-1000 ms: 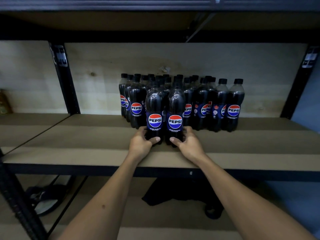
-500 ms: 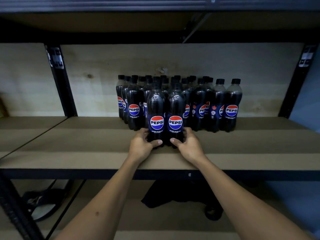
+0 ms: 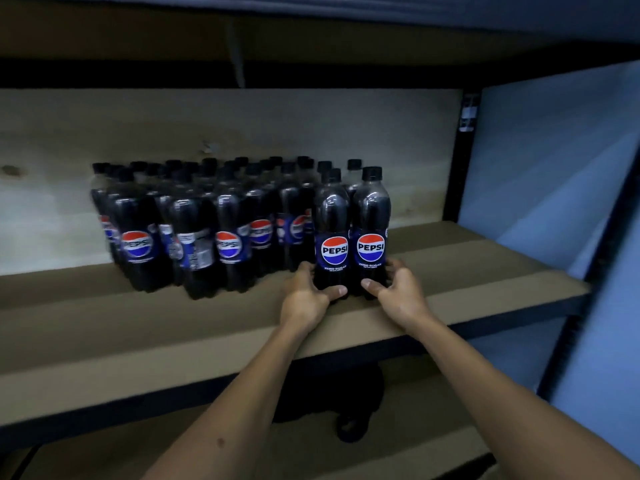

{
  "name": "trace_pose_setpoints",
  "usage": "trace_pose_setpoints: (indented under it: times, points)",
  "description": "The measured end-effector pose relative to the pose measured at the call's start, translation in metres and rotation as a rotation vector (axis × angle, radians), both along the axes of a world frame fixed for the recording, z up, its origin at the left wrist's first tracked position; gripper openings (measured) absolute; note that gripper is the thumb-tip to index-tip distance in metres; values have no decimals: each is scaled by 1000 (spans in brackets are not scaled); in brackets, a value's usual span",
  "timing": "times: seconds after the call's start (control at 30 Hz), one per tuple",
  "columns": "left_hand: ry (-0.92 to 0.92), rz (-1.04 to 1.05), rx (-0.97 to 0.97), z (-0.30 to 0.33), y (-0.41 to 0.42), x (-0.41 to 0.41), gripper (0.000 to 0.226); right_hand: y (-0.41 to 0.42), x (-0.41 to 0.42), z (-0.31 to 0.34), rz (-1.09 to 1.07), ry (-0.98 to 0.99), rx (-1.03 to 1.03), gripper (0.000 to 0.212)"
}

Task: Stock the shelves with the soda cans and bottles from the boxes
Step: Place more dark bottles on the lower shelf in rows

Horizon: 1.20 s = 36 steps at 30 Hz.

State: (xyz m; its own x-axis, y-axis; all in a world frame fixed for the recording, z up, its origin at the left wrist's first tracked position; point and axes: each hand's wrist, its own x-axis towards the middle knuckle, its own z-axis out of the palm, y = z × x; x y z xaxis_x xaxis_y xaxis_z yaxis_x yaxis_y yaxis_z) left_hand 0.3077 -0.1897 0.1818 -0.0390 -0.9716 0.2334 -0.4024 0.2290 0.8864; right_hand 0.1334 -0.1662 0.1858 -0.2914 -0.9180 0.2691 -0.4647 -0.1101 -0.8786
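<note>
We get one head view, looking forward and down, close onto the shelf (image 3: 207, 327) front.

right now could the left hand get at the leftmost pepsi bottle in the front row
Probably yes, once freed. The left hand now grips a bottle at the group's right end; the leftmost front bottle stands uncovered, with bare shelf before it.

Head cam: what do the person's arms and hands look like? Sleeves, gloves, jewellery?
Both forearms are bare right to the bottom edge of the head view; no sleeve shows. The left hand and right hand wear no gloves, and no rings, watch or wristband are visible. The left forearm has a small dark mole near its lower part. Fingernails look short and unpainted.
</note>
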Motion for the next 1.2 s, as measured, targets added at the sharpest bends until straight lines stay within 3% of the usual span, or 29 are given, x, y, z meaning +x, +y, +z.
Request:
trace_pose_setpoints:
  times: [0.37, 0.57, 0.7, 1.2]
  points:
    - [-144, -19, -101, 5, -81, -172, 62, -79, -154, -9, -156, -102, -52, 52]
    - [-149, -28, -122, -1, -159, -230, 65, -154, -206, -16, -204, -28, -131, 61]
    - [-89, -49, -91, 4, -201, -259, 68, -193, -226, -9, -216, 13, -76, 52]
    - [-162, -31, -308, -2, -274, -302, 67, -271, -265, -2, -276, 46, -88, 50]
